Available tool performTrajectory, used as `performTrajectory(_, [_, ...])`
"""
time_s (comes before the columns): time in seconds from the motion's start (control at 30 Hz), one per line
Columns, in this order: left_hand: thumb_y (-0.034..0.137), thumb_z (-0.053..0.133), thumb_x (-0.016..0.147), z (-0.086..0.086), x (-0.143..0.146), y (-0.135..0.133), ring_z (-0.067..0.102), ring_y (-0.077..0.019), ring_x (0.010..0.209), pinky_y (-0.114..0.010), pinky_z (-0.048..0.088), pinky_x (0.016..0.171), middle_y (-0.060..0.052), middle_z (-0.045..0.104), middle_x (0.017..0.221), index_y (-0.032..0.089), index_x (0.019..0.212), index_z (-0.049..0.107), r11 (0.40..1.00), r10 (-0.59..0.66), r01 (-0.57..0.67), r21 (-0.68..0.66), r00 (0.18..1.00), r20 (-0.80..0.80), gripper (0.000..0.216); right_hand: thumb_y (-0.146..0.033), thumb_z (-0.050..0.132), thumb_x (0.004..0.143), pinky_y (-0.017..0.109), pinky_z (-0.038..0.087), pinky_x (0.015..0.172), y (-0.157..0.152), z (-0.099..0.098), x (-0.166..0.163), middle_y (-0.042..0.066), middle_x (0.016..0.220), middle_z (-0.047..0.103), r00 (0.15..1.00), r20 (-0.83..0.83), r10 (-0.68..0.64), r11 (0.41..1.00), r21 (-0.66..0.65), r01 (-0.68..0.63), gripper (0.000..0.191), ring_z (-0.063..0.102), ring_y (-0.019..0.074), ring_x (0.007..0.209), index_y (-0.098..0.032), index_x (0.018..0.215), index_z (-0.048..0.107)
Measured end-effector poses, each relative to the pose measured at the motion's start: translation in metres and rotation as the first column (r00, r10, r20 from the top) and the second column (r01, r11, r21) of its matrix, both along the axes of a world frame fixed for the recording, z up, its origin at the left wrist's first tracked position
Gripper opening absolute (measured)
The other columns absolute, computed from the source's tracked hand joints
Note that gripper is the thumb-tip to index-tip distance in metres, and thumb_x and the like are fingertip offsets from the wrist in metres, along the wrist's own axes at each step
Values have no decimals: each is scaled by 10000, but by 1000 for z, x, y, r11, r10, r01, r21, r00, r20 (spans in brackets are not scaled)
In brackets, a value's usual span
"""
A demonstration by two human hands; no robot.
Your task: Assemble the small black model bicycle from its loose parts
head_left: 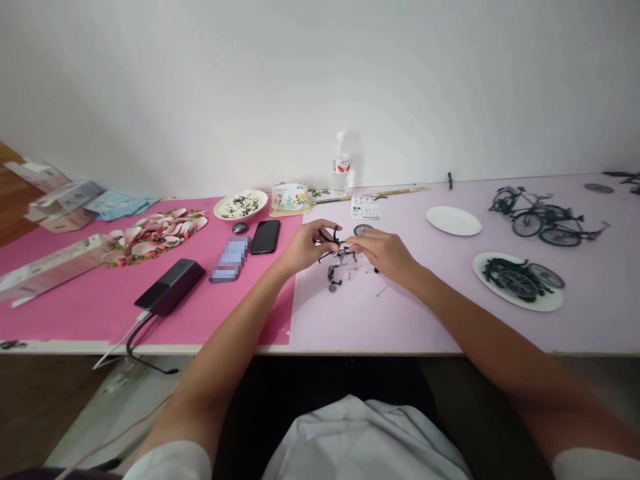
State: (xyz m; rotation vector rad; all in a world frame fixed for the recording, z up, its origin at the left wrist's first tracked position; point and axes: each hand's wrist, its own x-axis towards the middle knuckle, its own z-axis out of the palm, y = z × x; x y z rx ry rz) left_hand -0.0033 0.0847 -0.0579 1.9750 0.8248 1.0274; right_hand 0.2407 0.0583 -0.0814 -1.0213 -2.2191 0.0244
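Bike frame [334, 244], small and black, is pinched in the closed fingers of left hand [306, 245] and right hand [384, 255], above loose bits [334, 280] on the tabletop [430, 320].

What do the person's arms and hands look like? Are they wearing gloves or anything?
No gloves. Both hands are bare: the left hand and the right hand show no rings, watch or bracelets that I can see. The forearms are bare too. Short white sleeves show only at the bottom edge of the picture, one on each arm, plain with no markings.
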Motion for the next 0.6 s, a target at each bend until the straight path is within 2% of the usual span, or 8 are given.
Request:
performTrajectory(0.13, [244, 865, 779, 1, 3, -3, 728, -183, 723, -269, 526, 660, -53, 773, 775, 146, 1125, 741, 1000, 7, -7, 1, 1000, 7, 381, -145, 553, 1022, 287, 450, 666, 0, -1, 3, 32, 929, 818, 999, 5, 50, 998, -34, -49, 302, 711, 189, 791, -282, 1128, 800])
performTrajectory(0.27, [207, 844, 765, 2, 7, -6, 746, -194, 758, -291, 544, 728, -40, 770, 765, 158, 1084, 755, 999, 41, -41, 10, 999, 11, 335, -182, 539, 1040, 280, 424, 630, -2, -3, 3, 42, 872, 815, 998, 46, 52, 999, 0, -52, 276, 695, 178, 716, -243, 1110, 798])
performTrajectory(0.47, [201, 846, 749, 1, 11, -11, 746, -201, 777, -314, 554, 782, -30, 763, 764, 171, 1048, 765, 996, 85, -85, 27, 996, -15, 311, -191, 507, 1042, 285, 453, 671, -1, -5, 2, 72, 963, 832, 997, 47, 62, 998, -32, -61, 292, 715, 195, 765, -219, 1073, 796])
performTrajectory(0.6, [172, 826, 744, 0, 12, -12, 743, -193, 777, -314, 557, 792, -25, 763, 771, 175, 1037, 765, 995, 88, -88, 41, 996, 2, 300, -272, 519, 1059, 289, 438, 678, -2, -2, 0, 59, 798, 781, 998, -21, 65, 993, -101, -67, 299, 656, 185, 678, -203, 1012, 806])
